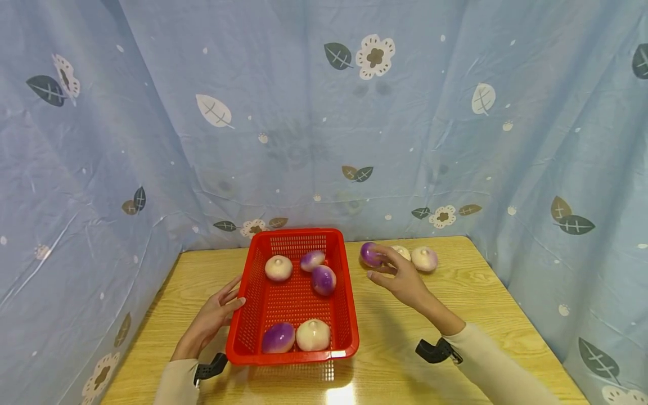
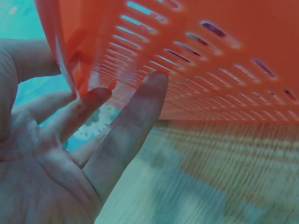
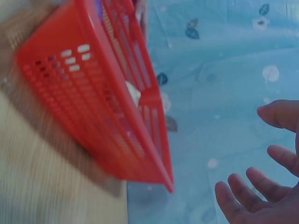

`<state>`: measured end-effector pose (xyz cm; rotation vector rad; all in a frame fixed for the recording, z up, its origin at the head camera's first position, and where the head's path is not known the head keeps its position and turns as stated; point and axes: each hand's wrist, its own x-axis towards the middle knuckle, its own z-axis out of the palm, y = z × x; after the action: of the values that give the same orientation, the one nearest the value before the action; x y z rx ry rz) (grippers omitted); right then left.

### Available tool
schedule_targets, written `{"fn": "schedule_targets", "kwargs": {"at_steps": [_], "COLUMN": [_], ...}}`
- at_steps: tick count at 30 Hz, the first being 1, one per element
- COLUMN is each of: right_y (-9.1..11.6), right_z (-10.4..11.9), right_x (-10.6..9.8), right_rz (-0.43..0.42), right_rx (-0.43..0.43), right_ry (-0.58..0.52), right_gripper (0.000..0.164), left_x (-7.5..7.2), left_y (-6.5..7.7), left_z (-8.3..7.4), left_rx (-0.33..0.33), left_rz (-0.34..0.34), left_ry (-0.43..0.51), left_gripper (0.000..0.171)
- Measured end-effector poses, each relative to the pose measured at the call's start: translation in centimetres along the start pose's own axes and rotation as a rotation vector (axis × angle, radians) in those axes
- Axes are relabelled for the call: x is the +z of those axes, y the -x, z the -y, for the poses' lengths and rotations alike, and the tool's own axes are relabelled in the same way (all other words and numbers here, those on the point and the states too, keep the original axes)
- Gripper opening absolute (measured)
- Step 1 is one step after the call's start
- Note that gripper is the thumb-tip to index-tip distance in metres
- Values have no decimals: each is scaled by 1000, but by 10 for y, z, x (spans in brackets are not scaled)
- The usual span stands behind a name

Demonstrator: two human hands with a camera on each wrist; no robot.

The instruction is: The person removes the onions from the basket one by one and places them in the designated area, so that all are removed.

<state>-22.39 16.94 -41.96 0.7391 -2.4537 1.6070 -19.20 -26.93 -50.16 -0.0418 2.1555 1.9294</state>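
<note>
Head view: in the lower left of the frame, the left hand [image 1: 212,315] pinches the left rim of the red basket [image 1: 292,358], which stands at lower centre; the left wrist view shows the thumb going behind the rim and the fingers at the outer side, the longest one laid almost straight along the slotted wall.

The right hand [image 1: 405,283], right of centre in the head view, has its fingers spread and slightly bent, the thumb apart from them; the fingertips cover one part of a purple turnip [image 1: 368,256], but I cannot tell if they touch it; behind this hand a pale turnip [image 1: 401,251] is partly hidden, and at its right lies a whitish turnip [image 1: 424,259].

Inside the basket there are five turnips [image 1: 279,269]; one pale is at upper left, two purple and white ones are close together at upper right, one purple and one pale lie side by side at the bottom.

Under all is the wooden table [image 1: 471,298]; the blue curtain [image 1: 288,140] fills the upper frame; light sleeves [image 1: 498,360] enter from the bottom.
</note>
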Motion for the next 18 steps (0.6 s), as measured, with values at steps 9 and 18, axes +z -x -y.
{"fn": "schedule_targets", "kwargs": {"at_steps": [9,18], "right_y": [1,-7], "right_z": [18,36], "right_x": [19,45], "right_rz": [159,294], "right_rx": [58,59], "right_ry": [-140,-212], "right_gripper": [53,49], "left_x": [-1,-1], "left_y": [0,0], "left_z": [-1,-1], "left_rx": [-9,-3], "left_rz": [11,19], "left_ry": [6,11], "left_gripper": [73,72]}}
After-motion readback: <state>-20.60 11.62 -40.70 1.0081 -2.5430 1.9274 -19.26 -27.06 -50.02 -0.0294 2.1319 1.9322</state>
